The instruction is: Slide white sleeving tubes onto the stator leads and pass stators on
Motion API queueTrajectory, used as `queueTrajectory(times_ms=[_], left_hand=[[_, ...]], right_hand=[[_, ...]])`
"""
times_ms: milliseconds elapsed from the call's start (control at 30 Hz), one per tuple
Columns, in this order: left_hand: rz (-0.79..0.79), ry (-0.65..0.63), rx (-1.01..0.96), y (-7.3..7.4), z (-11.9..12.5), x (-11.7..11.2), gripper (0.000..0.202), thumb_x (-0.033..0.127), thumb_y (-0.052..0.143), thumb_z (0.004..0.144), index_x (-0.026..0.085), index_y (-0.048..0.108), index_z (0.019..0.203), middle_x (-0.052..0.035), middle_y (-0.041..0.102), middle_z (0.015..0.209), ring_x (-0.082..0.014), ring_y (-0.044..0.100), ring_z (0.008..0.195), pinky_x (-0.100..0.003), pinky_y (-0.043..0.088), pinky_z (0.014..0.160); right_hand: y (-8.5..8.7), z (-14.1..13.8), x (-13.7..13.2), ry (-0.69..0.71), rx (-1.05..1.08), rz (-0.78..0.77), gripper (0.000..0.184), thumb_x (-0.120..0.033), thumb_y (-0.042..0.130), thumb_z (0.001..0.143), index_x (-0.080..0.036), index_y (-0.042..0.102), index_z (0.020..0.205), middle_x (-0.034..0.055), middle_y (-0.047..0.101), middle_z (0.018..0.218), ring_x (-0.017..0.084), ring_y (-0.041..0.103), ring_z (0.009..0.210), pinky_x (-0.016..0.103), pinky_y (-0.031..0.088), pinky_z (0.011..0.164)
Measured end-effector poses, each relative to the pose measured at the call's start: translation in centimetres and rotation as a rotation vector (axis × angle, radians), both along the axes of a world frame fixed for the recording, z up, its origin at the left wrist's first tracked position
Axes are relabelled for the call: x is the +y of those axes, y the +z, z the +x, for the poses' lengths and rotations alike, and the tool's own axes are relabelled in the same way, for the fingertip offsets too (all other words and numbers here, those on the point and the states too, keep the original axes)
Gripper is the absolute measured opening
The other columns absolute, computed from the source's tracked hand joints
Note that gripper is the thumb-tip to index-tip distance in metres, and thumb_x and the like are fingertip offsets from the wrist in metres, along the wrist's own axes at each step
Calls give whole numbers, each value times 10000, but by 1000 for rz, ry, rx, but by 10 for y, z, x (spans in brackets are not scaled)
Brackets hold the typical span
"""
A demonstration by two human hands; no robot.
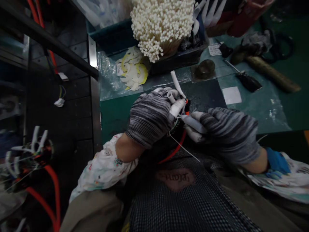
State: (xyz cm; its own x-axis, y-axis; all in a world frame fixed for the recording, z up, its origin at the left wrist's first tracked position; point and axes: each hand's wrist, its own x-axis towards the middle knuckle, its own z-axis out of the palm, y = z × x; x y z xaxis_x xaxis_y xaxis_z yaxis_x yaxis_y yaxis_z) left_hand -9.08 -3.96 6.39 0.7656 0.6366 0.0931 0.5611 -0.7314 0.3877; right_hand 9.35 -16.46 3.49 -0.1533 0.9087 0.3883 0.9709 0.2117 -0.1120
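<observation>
Head view, looking down over the worker's lap: the left hand (153, 114), in a grey-and-black striped knit glove with whitened fingertips, is closed around a small wired assembly of white tubes, orange-red cable and black parts (187, 104), which sits right between the two hands, at the near edge of the green work surface (112, 119). One slim white tube (178, 83) stands tilted up past the left fingers, and a shorter white tube with an open end (170, 96) pokes out among them. The right hand (224, 132), gloved to match, pinches a pale, smooth, tapered piece (193, 123) between thumb and fingers, its narrow tip pointing at the assembly, close by the left thumb; whether the tip touches, I can't tell. Below the hands a thin white cord (184, 148) trails down toward the lap, and a glossy red cable (177, 148) curves away under the left wrist. Beyond the hands lies a flat dark pad (205, 91), with a thick bunch of slender cream-coloured sticks (164, 24) behind it, and a black-handled screwdriver (248, 80) off to the right beside a wooden-handled hammer (272, 71).
</observation>
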Motion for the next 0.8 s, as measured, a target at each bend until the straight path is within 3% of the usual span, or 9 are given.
queueTrajectory(times_ms=[200, 333, 467, 567, 633, 700, 800], left_hand=[[-71, 63, 69, 1, 11, 13, 307, 423, 521, 1096, 255, 761, 1187, -97, 790, 1169, -310, 764, 1118, -467, 629, 1036], [-89, 88, 51, 3, 13, 15, 285, 358, 547, 1087, 216, 754, 1224, -105, 790, 1210, -303, 759, 1160, -450, 608, 1065], [-169, 151, -67, 10, 7, 10, 331, 397, 495, 1117, 181, 745, 1130, -99, 803, 1181, -263, 756, 1153, -431, 583, 1084], [-211, 106, -108, 12, -8, 1, 418, 575, 665, 1020, 200, 715, 1198, -116, 766, 1302, -292, 724, 1241, -465, 563, 1131], [-147, 101, -37, 8, -19, -5, 788, 675, 875, 798, 173, 647, 1362, -187, 670, 1482, -395, 634, 1397, -569, 516, 1199], [-66, 139, 43, 0, -27, -8, 1089, 644, 985, 644, 130, 543, 1497, -251, 572, 1587, -478, 530, 1498, -651, 459, 1245], [-45, 159, 104, -9, -30, -8, 1109, 500, 1015, 663, 126, 483, 1560, -246, 554, 1611, -458, 504, 1533, -615, 447, 1279]], right_hand=[[-2, -5, 7, -15, -14, 36, 309, -431, 597, 999, -221, 737, 821, 59, 677, 651, 187, 529, 534, 337, 268, 513], [-10, -1, -2, -79, 111, 26, 378, -484, 556, 1019, -220, 779, 866, 85, 751, 698, 227, 635, 569, 357, 369, 510], [-19, 18, -22, -253, 584, -141, 306, -436, 641, 956, -239, 831, 1093, 84, 858, 1035, 275, 806, 848, 400, 617, 720], [-15, 35, -23, -388, 921, -275, 333, -444, 680, 887, -274, 850, 1117, 53, 857, 1117, 295, 824, 978, 451, 665, 880], [-11, 44, -9, -442, 1022, -271, 387, -475, 707, 852, -270, 852, 1146, 60, 852, 1142, 319, 810, 1061, 500, 645, 983], [-11, 54, 16, -437, 1063, -196, 438, -469, 732, 856, -239, 832, 1215, 80, 834, 1218, 315, 779, 1162, 508, 590, 1096], [-24, 70, 64, -354, 1067, -84, 510, -380, 711, 911, -160, 748, 1370, 144, 751, 1408, 280, 703, 1317, 455, 497, 1203]])
